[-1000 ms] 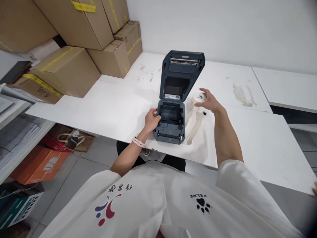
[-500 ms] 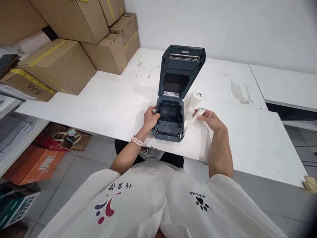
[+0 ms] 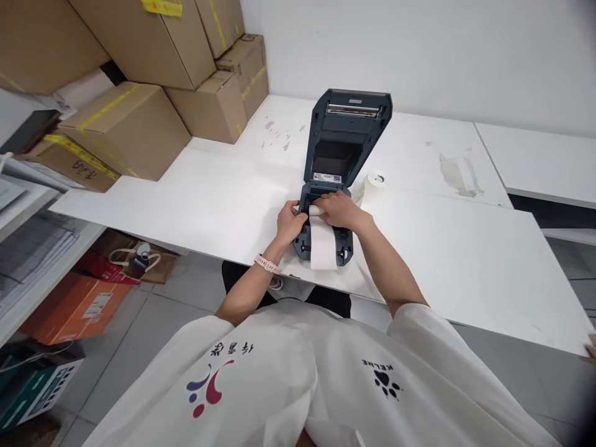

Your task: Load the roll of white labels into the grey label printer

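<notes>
My left hand [image 3: 289,222] clamps the open printer [image 3: 338,155] by its left side, beside the near edge of the worktop [image 3: 223,198]; my right hand [image 3: 339,210] grips 1 paper roll [image 3: 316,211] inside, strip [image 3: 323,247] draping forward.

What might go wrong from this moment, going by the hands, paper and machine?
The loose white strip runs from the roll at the right hand over the printer's front, so it might skew or crease.

The lid stands open behind both hands; if it dropped, it could pinch fingers.

The printer sits near the front edge of the table; a hard pull by the left hand on its side might shift it over.
</notes>
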`<state>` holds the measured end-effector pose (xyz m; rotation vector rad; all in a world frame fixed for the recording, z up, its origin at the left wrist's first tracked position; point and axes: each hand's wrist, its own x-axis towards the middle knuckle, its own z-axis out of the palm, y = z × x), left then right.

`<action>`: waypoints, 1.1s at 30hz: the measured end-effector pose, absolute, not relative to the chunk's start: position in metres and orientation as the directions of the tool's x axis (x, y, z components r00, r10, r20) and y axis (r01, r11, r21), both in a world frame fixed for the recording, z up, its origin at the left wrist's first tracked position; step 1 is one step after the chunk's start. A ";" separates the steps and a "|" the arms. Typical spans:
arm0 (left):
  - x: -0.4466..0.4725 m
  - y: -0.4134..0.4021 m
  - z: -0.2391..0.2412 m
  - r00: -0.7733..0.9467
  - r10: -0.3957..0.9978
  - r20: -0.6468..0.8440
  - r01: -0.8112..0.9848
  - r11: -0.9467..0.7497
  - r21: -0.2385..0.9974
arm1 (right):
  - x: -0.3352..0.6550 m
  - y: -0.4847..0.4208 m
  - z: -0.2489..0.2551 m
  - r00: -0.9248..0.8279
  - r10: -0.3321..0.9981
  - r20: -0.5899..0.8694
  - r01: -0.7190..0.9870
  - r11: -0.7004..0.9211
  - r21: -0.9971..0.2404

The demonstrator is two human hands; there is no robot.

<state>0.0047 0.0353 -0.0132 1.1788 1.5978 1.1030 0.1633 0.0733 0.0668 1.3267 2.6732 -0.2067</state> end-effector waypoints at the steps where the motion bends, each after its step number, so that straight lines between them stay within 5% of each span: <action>1: 0.005 0.035 -0.014 -0.202 0.972 -0.118 0.228 0.164 0.960 | 0.161 0.074 0.063 -0.589 0.786 -0.189 0.805 0.592 -0.049; 4: 0.005 0.034 -0.015 -0.194 0.973 -0.123 0.214 0.164 0.963 | 0.168 0.064 0.059 -0.582 0.802 -0.134 0.812 0.580 -0.058; 11: 0.007 0.032 -0.011 -0.102 0.982 -0.158 0.027 0.161 0.987 | 0.199 -0.018 0.051 -0.668 0.729 0.148 0.618 0.655 -0.435; 22: 0.006 0.032 -0.007 -0.020 0.970 -0.242 -0.023 0.242 0.970 | 0.191 -0.074 0.004 -0.534 0.787 0.310 0.661 0.617 -0.427; 33: 0.004 0.026 -0.003 -0.007 0.969 -0.247 0.050 0.247 0.968 | 0.192 -0.074 0.005 -0.548 0.778 0.306 0.667 0.628 -0.402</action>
